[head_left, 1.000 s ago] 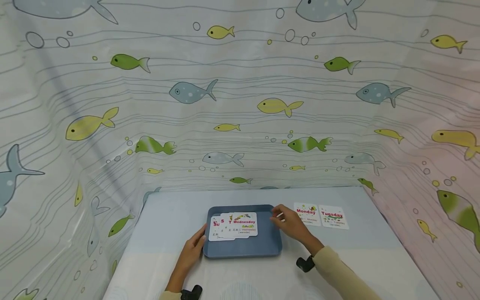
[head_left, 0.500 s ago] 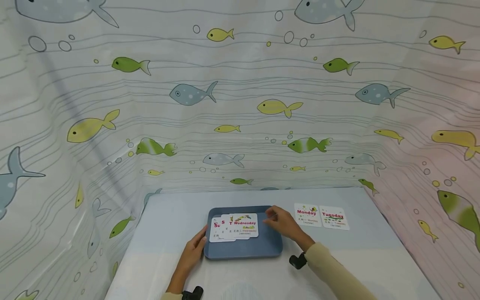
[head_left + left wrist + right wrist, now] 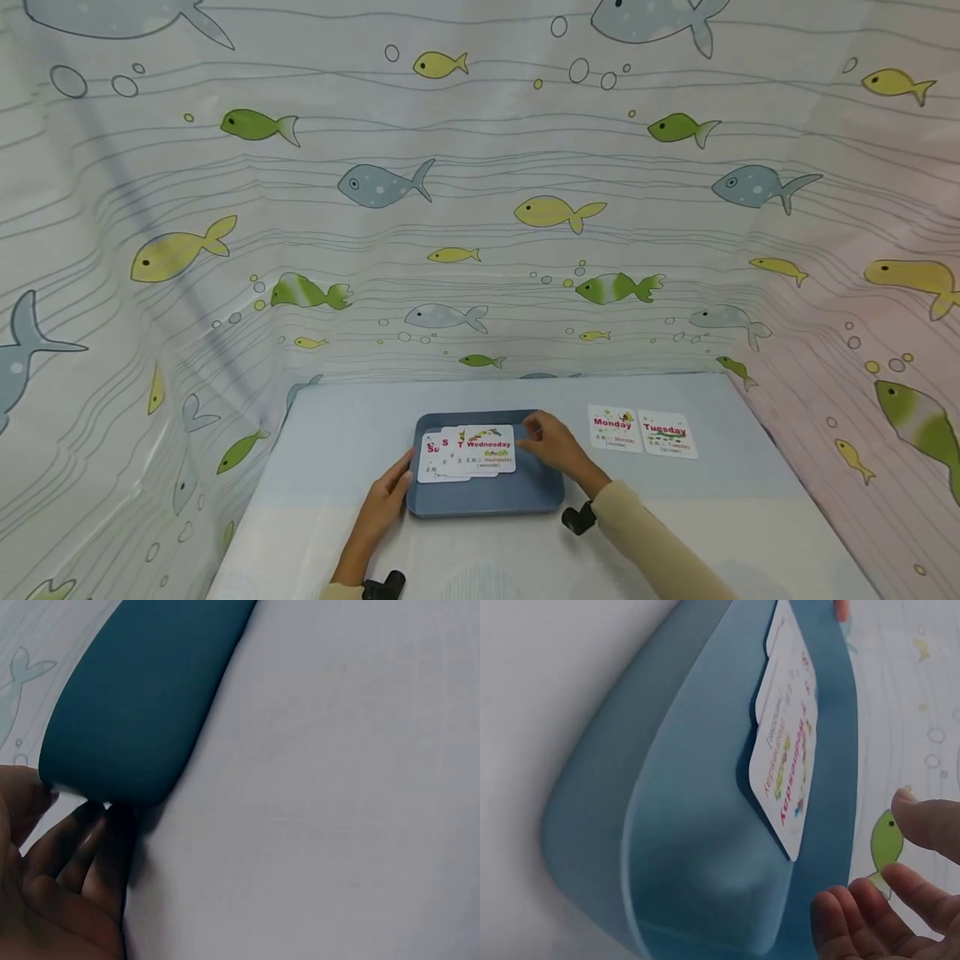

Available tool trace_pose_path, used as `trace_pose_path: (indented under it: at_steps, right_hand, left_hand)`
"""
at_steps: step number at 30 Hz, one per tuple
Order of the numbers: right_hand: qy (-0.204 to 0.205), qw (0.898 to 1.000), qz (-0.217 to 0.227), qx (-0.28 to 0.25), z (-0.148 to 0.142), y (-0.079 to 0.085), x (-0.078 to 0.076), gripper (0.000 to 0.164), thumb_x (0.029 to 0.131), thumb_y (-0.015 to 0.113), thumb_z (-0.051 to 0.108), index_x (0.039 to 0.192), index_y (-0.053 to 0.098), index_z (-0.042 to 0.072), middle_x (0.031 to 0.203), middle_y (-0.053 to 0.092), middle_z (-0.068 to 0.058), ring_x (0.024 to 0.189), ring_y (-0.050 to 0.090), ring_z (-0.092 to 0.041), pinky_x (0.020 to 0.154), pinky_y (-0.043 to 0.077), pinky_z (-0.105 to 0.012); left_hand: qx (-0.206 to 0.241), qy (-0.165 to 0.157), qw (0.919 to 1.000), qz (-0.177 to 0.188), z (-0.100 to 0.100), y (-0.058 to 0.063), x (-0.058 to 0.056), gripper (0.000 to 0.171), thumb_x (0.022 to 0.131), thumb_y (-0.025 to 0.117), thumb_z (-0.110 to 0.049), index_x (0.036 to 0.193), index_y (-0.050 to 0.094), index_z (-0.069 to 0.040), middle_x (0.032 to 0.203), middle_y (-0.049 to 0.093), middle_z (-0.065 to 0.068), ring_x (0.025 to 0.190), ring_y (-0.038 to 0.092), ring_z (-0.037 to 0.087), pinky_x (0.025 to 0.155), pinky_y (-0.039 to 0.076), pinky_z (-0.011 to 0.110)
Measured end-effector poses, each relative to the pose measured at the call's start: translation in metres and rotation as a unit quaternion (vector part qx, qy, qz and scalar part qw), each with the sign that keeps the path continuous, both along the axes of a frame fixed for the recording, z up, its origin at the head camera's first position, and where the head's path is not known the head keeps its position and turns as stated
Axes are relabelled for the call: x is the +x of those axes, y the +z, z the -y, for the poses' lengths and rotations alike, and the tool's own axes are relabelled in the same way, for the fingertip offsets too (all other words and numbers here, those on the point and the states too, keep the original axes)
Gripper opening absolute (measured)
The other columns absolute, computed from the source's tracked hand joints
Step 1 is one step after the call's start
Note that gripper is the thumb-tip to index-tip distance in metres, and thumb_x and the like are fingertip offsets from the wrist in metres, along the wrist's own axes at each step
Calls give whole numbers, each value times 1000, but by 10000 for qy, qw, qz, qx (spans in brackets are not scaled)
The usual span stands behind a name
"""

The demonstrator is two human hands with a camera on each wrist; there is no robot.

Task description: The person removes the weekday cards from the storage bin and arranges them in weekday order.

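A blue tray (image 3: 487, 499) stands on the table with a fanned stack of white weekday cards in it. On top lies the Wednesday card (image 3: 490, 448); the ones beneath show only edges and a few letters. My left hand (image 3: 382, 502) holds the tray by its left end, its thumb and fingertips at the rim in the left wrist view. Over the tray's right side, my right hand (image 3: 555, 443) hovers just beside the Wednesday card, thumb and fingers parted and holding nothing in the right wrist view (image 3: 900, 900).
Right of the tray, a Monday card (image 3: 614, 429) and a Tuesday card (image 3: 667, 434) lie side by side near the back of the pale table (image 3: 675, 533). A fish-patterned sheet (image 3: 480, 283) rises behind and at both sides.
My right hand has moved left from the tray's right rim toward the Wednesday card. The left hand, tray and cards have stayed in place.
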State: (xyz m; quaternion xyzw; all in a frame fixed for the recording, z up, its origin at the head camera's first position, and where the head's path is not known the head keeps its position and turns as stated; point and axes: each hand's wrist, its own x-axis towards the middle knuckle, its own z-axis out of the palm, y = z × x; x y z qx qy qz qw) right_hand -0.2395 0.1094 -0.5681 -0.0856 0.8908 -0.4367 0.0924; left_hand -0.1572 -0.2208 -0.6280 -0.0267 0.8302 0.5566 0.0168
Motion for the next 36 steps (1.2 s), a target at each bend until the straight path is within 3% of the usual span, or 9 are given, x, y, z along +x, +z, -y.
trace_pose_path:
  at_steps: [20, 27, 36]
  right_hand:
    - [-184, 9995, 219, 150, 9, -11, -5, 37, 91, 74, 22, 121, 62, 5, 119, 64, -11, 108, 63, -26, 87, 57, -44]
    - [-64, 9988, 62, 491, 16, -20, -7, 40, 86, 79, 23, 119, 63, 5, 118, 62, -10, 103, 61, -24, 86, 56, -43]
    - [73, 9984, -130, 549, 20, -28, -10, 43, 85, 81, 24, 119, 63, 6, 125, 59, -15, 98, 58, -23, 87, 54, -45]
  left_hand:
    - [-58, 45, 10000, -43, 1, -2, 0, 46, 107, 49, -21, 152, 44, -15, 158, 41, 3, 150, 32, 26, 122, 28, 46]
    - [-19, 24, 10000, 63, 3, -4, 1, 47, 107, 48, -24, 153, 42, -16, 159, 40, 4, 151, 30, 27, 122, 26, 46]
    - [103, 53, 9999, 102, 0, 0, 3, 46, 107, 49, -25, 152, 44, -18, 159, 40, 3, 151, 30, 28, 122, 26, 47]
